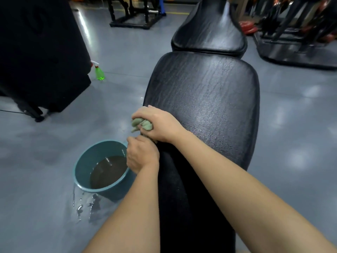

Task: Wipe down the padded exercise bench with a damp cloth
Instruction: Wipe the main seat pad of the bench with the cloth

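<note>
Hands: my right hand [157,125] and left hand [141,156] both clench the cloth [144,125].
Wringing: I'd twist over the bucket [82,168] beside my left hand, not the bench [200,92].

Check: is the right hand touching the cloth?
Touching. The head view shows the right hand gripping the bunched green cloth, its fingers curled round it.

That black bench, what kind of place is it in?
Probably a gym: the padded bench, black metal equipment frames behind it, and red discs, perhaps weight plates, at the far right.
</note>
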A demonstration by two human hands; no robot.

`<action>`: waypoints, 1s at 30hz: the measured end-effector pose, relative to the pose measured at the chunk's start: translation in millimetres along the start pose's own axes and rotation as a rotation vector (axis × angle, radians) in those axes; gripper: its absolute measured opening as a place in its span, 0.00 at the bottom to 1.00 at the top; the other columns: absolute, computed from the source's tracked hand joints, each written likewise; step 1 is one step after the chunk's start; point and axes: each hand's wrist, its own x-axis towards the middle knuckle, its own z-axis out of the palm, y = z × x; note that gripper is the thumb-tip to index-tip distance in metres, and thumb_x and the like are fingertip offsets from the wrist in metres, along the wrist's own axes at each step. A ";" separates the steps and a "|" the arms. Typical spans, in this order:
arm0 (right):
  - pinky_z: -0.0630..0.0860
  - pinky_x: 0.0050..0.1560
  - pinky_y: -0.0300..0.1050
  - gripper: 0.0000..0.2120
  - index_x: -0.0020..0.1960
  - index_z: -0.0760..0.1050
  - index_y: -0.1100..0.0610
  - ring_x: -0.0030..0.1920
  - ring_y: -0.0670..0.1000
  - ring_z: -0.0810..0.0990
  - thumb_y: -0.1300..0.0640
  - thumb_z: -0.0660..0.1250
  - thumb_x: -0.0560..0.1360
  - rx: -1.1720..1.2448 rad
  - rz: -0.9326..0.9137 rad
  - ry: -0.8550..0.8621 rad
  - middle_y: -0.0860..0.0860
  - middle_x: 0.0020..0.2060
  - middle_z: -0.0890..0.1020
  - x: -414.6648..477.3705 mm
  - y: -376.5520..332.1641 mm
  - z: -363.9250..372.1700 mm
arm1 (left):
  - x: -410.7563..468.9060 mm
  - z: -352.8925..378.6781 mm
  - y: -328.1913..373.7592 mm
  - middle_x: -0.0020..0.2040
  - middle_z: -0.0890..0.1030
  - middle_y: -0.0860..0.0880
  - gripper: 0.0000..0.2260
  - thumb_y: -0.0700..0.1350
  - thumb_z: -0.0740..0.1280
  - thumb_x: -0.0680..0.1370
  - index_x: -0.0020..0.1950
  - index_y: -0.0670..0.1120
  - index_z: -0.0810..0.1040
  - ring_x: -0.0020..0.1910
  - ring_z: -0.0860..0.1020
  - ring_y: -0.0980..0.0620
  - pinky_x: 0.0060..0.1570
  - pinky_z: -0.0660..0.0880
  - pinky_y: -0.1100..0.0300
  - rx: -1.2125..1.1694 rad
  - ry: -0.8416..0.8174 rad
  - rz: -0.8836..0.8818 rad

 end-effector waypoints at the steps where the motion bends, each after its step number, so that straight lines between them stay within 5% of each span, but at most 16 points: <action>1: 0.68 0.69 0.48 0.15 0.60 0.79 0.58 0.57 0.50 0.77 0.62 0.70 0.73 0.003 -0.030 0.028 0.51 0.56 0.82 -13.5 0.0 -4.8 | -0.4 -0.9 -0.2 0.63 0.78 0.35 0.17 0.49 0.51 0.85 0.62 0.41 0.73 0.60 0.77 0.33 0.51 0.67 0.47 -0.005 -0.004 0.002; 5: 0.69 0.71 0.44 0.17 0.65 0.79 0.57 0.64 0.52 0.79 0.60 0.71 0.76 -0.033 0.019 0.164 0.51 0.64 0.81 -90.7 9.2 -29.5 | -4.3 -6.1 3.7 0.62 0.79 0.35 0.17 0.48 0.50 0.84 0.63 0.39 0.73 0.59 0.77 0.34 0.47 0.63 0.49 -0.001 -0.014 0.000; 14: 0.67 0.74 0.64 0.21 0.70 0.76 0.59 0.73 0.51 0.72 0.55 0.71 0.78 -0.098 0.150 0.176 0.50 0.70 0.77 -242.7 33.4 -92.5 | -7.5 -9.5 2.1 0.60 0.79 0.35 0.16 0.46 0.50 0.84 0.62 0.38 0.71 0.57 0.78 0.34 0.47 0.64 0.49 -0.039 -0.031 0.013; 21: 0.64 0.77 0.59 0.18 0.68 0.78 0.58 0.74 0.51 0.71 0.55 0.69 0.80 -0.149 -0.030 0.087 0.51 0.69 0.78 -136.6 42.8 -60.4 | -3.1 -5.4 -0.9 0.56 0.80 0.38 0.14 0.47 0.49 0.84 0.58 0.41 0.71 0.46 0.73 0.40 0.45 0.65 0.49 -0.068 -0.015 -0.023; 24: 0.59 0.79 0.57 0.21 0.67 0.78 0.61 0.73 0.55 0.73 0.62 0.71 0.74 -0.184 -0.118 0.021 0.55 0.68 0.79 -62.1 32.5 -23.3 | -1.3 -6.3 -0.5 0.58 0.79 0.36 0.13 0.46 0.51 0.84 0.57 0.42 0.72 0.52 0.76 0.37 0.47 0.64 0.49 -0.103 -0.022 -0.049; 30: 0.72 0.69 0.57 0.17 0.58 0.82 0.56 0.60 0.57 0.81 0.58 0.75 0.69 -0.152 -0.102 -0.075 0.52 0.60 0.83 19.6 -2.2 18.2 | 0.1 -7.9 -0.3 0.62 0.78 0.35 0.16 0.49 0.52 0.85 0.60 0.41 0.74 0.60 0.76 0.34 0.48 0.62 0.50 -0.163 0.028 -0.098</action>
